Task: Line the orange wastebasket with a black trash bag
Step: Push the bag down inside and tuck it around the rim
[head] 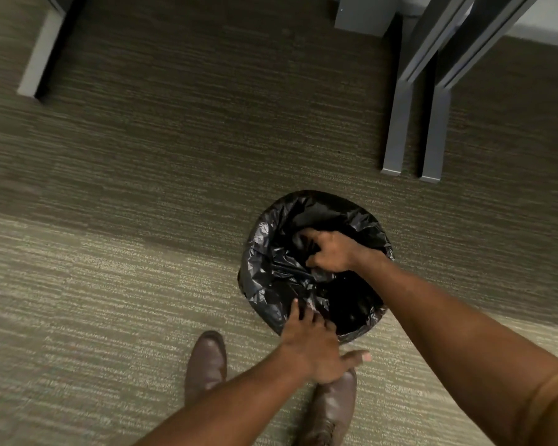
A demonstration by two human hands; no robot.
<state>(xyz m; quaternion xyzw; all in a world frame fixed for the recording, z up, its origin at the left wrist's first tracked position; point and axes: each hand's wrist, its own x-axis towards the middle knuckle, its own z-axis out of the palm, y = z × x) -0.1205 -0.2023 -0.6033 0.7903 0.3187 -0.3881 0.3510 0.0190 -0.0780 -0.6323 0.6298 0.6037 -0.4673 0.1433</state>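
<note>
A black trash bag covers the round wastebasket on the carpet, folded over its rim all around, so no orange shows. My right hand is inside the opening, fingers bent and pressing the crumpled plastic down toward the left inner side. My left hand rests on the near rim, fingers spread over the bag's edge and thumb sticking out to the right. Whether either hand pinches plastic is unclear.
Two grey metal desk legs stand just beyond the basket to the right, another grey leg at far left. My two brown shoes are on the striped carpet right before the basket.
</note>
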